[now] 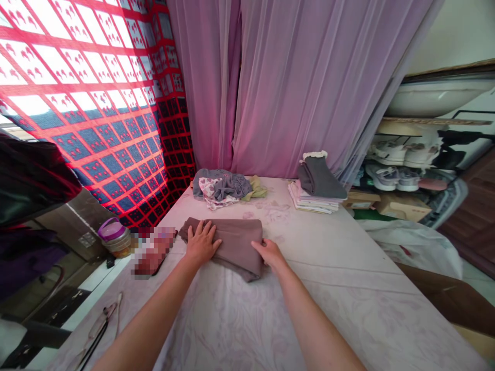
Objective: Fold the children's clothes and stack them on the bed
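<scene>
A folded brown garment [236, 242] lies on the bed in front of me; its exact kind does not show. My left hand [201, 242] rests flat on its left part, fingers spread. At the right edge, my right hand [269, 252] grips the cloth between the thumb on top and fingers tucked partly out of sight. Behind it is a loose heap of grey clothes [232, 186] with a patterned white piece and a yellow-green cloth [256, 188]. To the far right stands a stack of folded light cloths [313, 204], topped by a dark grey folded garment [320, 178].
The pale floral bed sheet [328, 309] spreads beneath everything. A blurred reddish flat object [154, 252] lies left of my left hand, and eyeglasses [101, 322] are nearer. A purple-lidded jar [115, 236] stands beside the bed. Purple curtains [301, 87] hang behind; shoes [390, 175] sit on a rack at right.
</scene>
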{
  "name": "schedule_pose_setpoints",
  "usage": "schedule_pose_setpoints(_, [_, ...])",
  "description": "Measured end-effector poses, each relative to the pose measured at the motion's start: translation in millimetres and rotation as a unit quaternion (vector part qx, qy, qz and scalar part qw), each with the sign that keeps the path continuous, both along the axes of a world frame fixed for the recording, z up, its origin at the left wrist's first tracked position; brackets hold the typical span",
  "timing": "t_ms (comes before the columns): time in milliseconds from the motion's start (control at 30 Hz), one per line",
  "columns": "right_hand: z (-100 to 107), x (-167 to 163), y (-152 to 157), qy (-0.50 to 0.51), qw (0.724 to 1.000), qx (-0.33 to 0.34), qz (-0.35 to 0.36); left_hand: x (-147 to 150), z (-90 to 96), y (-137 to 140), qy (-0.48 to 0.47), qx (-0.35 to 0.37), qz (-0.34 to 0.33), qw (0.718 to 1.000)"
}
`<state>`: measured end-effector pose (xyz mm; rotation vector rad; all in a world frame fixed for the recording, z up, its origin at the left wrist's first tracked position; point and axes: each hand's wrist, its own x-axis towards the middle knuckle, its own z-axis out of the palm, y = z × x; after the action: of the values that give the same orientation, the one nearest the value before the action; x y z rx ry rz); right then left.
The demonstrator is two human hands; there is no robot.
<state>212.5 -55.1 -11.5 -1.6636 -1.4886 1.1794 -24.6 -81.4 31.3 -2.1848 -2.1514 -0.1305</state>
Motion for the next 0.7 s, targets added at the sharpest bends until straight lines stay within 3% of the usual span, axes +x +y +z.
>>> schedule_pose_setpoints(167, [20.5,14.0,10.1,-0.006,1.000,0.010,-0.005,8.4,18.9,-2.3,-0.013,0.017,-0.007,1.000])
schedule_pose_setpoints(333, [31.4,106.9,6.8,0.001,1.000,0.017,0.011,64.5,30.4,-15.1,-0.030,0.033,-0.102,0.994])
schedule_pose_setpoints(467, [22.4,160.7,-19.2,-0.163,0.986,-0.037,-0.022,108.6,35.1,-22.0,-0.024,0.026,-0.166,0.986])
schedule_pose_setpoints(533, [22.8,158.9,-30.3,-0.283,0.958,-0.012,-0.044,116.8,41.9,-20.2,-0.014,0.007,-0.170,0.985])
schedule_pose_setpoints(600, [29.5,141.1,-34.6,-0.370,0.925,0.064,-0.054,117.5,49.1,-15.9,-0.002,-0.002,-0.164,0.986])
schedule_pose_setpoints(700, [44.3,103.0,-29.0,-0.401,0.894,0.199,0.014,113.7,50.7,-9.7,0.002,0.018,-0.181,0.983])
